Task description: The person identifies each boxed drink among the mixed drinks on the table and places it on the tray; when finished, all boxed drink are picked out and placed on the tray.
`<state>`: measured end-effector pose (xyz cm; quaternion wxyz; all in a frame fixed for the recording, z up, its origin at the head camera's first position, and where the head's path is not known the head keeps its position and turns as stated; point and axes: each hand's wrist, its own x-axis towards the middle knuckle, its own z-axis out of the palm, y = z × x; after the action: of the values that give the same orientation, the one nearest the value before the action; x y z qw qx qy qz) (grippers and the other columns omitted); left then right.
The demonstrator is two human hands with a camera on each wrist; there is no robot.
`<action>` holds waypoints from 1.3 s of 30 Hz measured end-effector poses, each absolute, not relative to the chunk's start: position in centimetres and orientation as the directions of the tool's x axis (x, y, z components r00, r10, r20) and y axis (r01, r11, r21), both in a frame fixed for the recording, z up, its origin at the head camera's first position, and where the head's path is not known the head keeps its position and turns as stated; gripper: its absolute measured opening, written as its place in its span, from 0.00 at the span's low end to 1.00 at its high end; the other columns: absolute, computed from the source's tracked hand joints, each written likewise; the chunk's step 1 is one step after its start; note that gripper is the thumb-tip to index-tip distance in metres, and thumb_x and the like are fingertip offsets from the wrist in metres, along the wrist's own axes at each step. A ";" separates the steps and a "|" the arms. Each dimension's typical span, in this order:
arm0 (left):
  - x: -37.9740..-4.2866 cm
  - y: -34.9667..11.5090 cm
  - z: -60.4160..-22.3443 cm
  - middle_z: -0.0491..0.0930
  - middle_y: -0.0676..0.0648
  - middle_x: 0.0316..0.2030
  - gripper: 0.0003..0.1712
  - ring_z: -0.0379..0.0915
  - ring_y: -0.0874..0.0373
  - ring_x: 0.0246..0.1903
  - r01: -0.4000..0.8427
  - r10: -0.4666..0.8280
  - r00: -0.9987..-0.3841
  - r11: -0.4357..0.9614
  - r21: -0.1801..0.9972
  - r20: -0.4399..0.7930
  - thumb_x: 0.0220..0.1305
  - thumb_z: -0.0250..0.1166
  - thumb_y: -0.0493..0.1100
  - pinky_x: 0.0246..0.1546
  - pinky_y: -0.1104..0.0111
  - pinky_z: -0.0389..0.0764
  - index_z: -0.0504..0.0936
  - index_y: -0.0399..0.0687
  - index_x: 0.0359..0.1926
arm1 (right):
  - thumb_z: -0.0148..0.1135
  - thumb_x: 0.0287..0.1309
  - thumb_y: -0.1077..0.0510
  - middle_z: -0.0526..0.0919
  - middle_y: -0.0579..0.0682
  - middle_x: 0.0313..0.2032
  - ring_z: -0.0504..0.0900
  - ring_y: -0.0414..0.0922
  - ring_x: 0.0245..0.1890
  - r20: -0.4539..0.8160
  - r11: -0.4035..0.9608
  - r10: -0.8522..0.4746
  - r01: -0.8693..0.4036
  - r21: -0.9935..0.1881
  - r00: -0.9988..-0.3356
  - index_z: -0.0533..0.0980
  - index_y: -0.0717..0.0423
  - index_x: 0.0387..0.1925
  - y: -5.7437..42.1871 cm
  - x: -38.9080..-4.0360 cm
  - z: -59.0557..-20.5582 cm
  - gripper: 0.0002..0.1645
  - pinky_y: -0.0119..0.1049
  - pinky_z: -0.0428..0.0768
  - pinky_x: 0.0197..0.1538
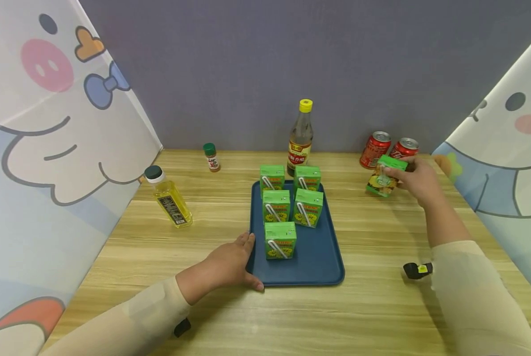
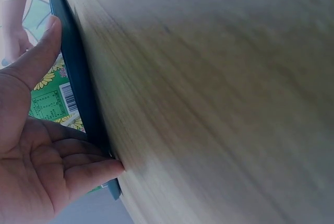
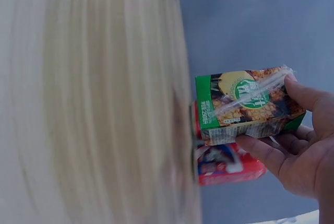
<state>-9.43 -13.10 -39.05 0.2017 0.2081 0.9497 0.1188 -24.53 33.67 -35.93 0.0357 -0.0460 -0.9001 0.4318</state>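
My right hand holds a green juice box with a fruit picture, raised in front of two red soda cans. The right wrist view shows the thumb on one side of this juice box and fingers on the other, a wrapped straw across its face. My left hand rests against the left side of a dark blue tray, thumb at its near corner and fingers spread along the rim. Several green drink boxes with yellow flowers and straws stand upright on the tray in two columns.
A dark sauce bottle with a yellow cap stands just behind the tray. To the left are an oil bottle and a small green-capped spice jar. The soda cans stand near the back wall. Printed panels flank the wooden table.
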 end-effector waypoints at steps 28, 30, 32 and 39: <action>-9.7 -13.5 -39.1 0.52 0.31 0.74 0.73 0.51 0.42 0.73 0.345 0.442 -0.834 0.885 0.312 -0.330 0.41 0.73 0.73 0.67 0.52 0.66 0.52 0.31 0.74 | 0.69 0.54 0.37 0.80 0.50 0.46 0.76 0.50 0.51 0.011 0.725 -0.313 -0.247 -0.643 -0.950 0.71 0.50 0.54 23.3 -15.7 -32.8 0.33 0.47 0.74 0.47; -9.7 -13.5 -39.2 0.52 0.31 0.74 0.73 0.51 0.42 0.73 0.347 0.443 -0.834 0.885 0.311 -0.328 0.41 0.73 0.73 0.67 0.52 0.66 0.52 0.31 0.74 | 0.69 0.54 0.37 0.80 0.49 0.47 0.76 0.49 0.51 0.009 0.709 -0.332 -0.256 -0.657 -0.943 0.72 0.48 0.53 22.7 -15.3 -33.3 0.32 0.46 0.75 0.48; -9.7 -13.5 -39.2 0.52 0.31 0.74 0.73 0.52 0.42 0.73 0.348 0.444 -0.835 0.884 0.311 -0.326 0.41 0.73 0.72 0.66 0.52 0.66 0.53 0.31 0.74 | 0.70 0.54 0.38 0.80 0.48 0.46 0.76 0.48 0.50 0.008 0.684 -0.353 -0.264 -0.680 -0.936 0.72 0.47 0.53 22.1 -15.0 -33.8 0.31 0.45 0.76 0.46; -9.6 -13.4 -39.2 0.52 0.32 0.74 0.72 0.51 0.43 0.74 0.341 0.440 -0.835 0.885 0.316 -0.330 0.41 0.74 0.72 0.67 0.54 0.66 0.53 0.31 0.74 | 0.71 0.54 0.39 0.80 0.47 0.44 0.76 0.47 0.48 -0.003 0.625 -0.402 -0.272 -0.731 -0.916 0.73 0.47 0.51 20.3 -14.1 -35.5 0.29 0.42 0.77 0.43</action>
<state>-9.63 -13.43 -39.20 0.2002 0.2056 0.9500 0.1228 -14.08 20.25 -35.47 -0.0834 0.1879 -0.8976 0.3900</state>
